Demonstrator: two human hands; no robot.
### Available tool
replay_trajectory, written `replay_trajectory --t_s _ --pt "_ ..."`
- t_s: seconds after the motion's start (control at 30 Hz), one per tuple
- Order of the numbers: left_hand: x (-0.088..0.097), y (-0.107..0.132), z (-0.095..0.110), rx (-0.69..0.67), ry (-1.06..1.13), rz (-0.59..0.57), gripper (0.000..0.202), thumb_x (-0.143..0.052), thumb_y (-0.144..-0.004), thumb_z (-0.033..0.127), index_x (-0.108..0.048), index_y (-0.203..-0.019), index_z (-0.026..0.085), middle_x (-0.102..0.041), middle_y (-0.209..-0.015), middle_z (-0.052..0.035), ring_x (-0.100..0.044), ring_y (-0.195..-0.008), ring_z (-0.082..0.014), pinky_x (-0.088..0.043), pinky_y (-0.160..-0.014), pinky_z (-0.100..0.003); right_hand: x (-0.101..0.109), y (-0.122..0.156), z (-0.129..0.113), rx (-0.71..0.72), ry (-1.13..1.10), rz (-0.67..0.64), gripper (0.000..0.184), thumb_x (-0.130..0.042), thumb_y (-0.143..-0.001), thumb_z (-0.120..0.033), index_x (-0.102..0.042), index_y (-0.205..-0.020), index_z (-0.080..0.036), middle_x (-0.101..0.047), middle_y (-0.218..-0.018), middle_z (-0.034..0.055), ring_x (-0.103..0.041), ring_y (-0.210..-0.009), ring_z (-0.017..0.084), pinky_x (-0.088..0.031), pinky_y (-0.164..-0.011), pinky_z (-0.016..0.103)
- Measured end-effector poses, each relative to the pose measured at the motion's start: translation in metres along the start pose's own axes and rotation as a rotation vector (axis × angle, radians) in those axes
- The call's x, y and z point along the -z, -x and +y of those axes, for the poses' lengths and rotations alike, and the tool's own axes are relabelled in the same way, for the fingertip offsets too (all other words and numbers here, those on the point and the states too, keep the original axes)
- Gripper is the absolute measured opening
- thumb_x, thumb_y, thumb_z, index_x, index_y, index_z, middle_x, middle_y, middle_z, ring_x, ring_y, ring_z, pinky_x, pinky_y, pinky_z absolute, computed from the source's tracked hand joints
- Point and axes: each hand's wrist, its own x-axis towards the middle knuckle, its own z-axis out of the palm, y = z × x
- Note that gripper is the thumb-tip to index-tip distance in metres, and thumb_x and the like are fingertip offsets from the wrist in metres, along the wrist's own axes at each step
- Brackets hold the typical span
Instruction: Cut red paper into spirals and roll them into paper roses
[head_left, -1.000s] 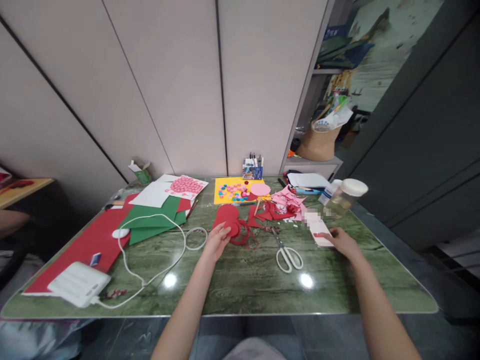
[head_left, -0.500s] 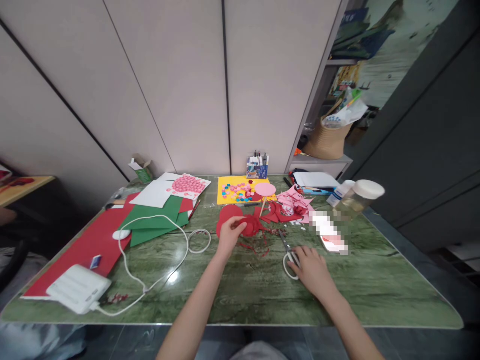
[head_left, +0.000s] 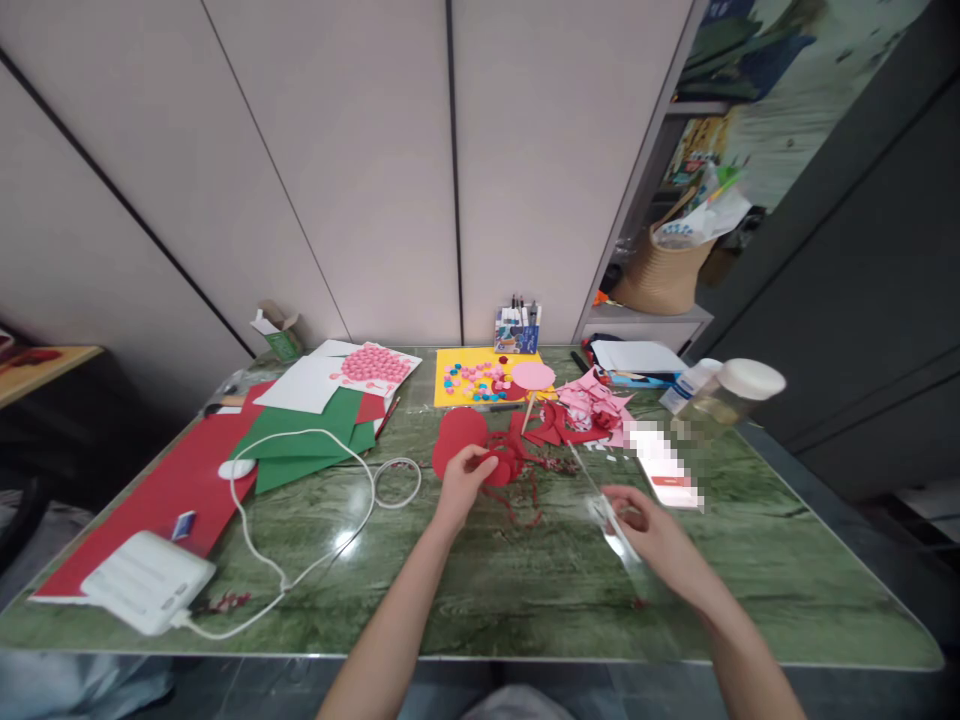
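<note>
My left hand (head_left: 463,480) pinches a small red paper circle (head_left: 504,468) between thumb and fingers, low over the middle of the table. A larger red paper shape with rounded lobes (head_left: 459,435) lies just behind that hand. Thin red paper strips (head_left: 525,512) trail on the tabletop close by. My right hand (head_left: 651,535) grips white-handled scissors (head_left: 616,535) by the handles, with the blades pointing away to the upper left; they look slightly blurred. Red and pink paper scraps (head_left: 589,410) are heaped beyond the blades.
Beads lie on a yellow sheet (head_left: 442,392) at the back, near a pen box (head_left: 517,330). Leftward are green paper (head_left: 307,440), red paper (head_left: 150,520), a power bank (head_left: 150,580) and its looping cable. A phone (head_left: 667,470) and clear jar (head_left: 739,390) are on the right.
My right hand has closed round the scissors' handles and lifted them from the table, moving slightly right. My left hand stays in nearly the same place with the red paper circle.
</note>
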Motion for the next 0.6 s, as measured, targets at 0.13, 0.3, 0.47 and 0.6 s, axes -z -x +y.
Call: replay_trajectory --t_s 0.13,0.3,0.47,0.6 --pt "-0.009 0.002 0.019 -0.056 -0.084 -0.056 0.018 -0.066 -0.069 0.032 -0.066 -0.075 0.015 -0.063 -0.073 -0.0013 -0.055 -0.07 -0.0144 -0.041 -0.068 -0.024 -0.018 -0.01 -0.019 -0.052 -0.429 -0.009 0.043 -0.072 -0.064 -0.036 -0.053 -0.101 -0.023 -0.058 -0.093 0.001 -0.06 -0.07 0.015 -0.048 -0.066 0.028" --pt "-0.019 -0.002 0.022 -0.136 -0.267 -0.045 0.015 -0.064 -0.071 0.029 -0.068 -0.078 0.017 -0.066 -0.081 -0.0052 -0.058 -0.077 -0.0177 -0.041 -0.072 -0.028 -0.061 -0.041 -0.041 0.059 -0.58 0.18 0.041 -0.077 -0.059 -0.033 -0.056 -0.093 -0.023 -0.059 -0.083 -0.0012 -0.056 -0.071 0.013 -0.047 -0.064 0.025" --pt "-0.018 -0.003 0.005 -0.094 -0.254 -0.008 0.017 -0.063 -0.072 0.029 -0.067 -0.08 0.015 -0.067 -0.082 -0.0067 -0.059 -0.078 -0.0182 -0.043 -0.073 -0.028 -0.097 -0.061 -0.034 0.132 -0.475 0.293 0.035 -0.072 -0.065 -0.033 -0.054 -0.092 -0.021 -0.059 -0.075 -0.0006 -0.056 -0.07 0.016 -0.048 -0.067 0.03" --pt "-0.016 -0.005 -0.003 -0.067 -0.262 0.009 0.017 -0.063 -0.072 0.029 -0.066 -0.08 0.014 -0.065 -0.082 -0.0066 -0.059 -0.079 -0.0177 -0.043 -0.073 -0.028 -0.11 -0.063 -0.024 0.125 -0.482 0.318 0.033 -0.068 -0.069 -0.033 -0.05 -0.095 -0.021 -0.062 -0.075 0.0002 -0.06 -0.069 0.018 -0.049 -0.07 0.034"
